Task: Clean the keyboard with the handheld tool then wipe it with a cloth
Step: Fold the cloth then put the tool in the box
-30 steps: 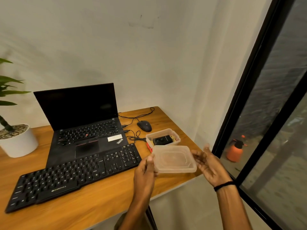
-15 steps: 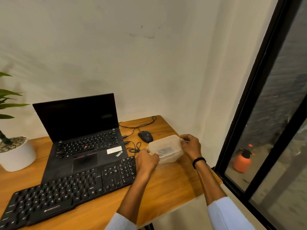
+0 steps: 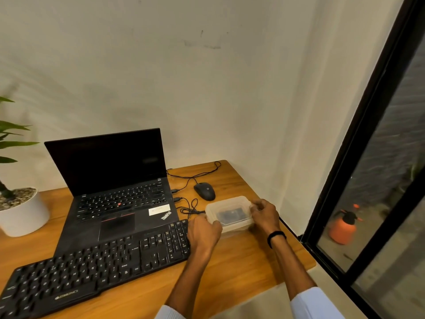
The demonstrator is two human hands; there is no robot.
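A clear plastic box (image 3: 230,209) with its lid on sits on the wooden desk (image 3: 241,261), right of the keyboard. A dark object shows through the lid. My left hand (image 3: 203,233) grips the box's near left corner. My right hand (image 3: 263,212) holds its right end, fingers curled over the lid's edge. The black external keyboard (image 3: 96,265) lies slanted across the desk's front, its far edge resting on the open black laptop (image 3: 115,192). No cloth is visible.
A black wired mouse (image 3: 204,191) lies behind the box, its cables (image 3: 190,206) looping to the laptop. A white plant pot (image 3: 20,212) stands at the far left. A black window frame (image 3: 358,157) borders the desk's right edge, with an orange sprayer (image 3: 342,224) outside.
One second ago I held the lid above the desk with the box open. The lid now sits on the box, and both hands have moved onto its ends.
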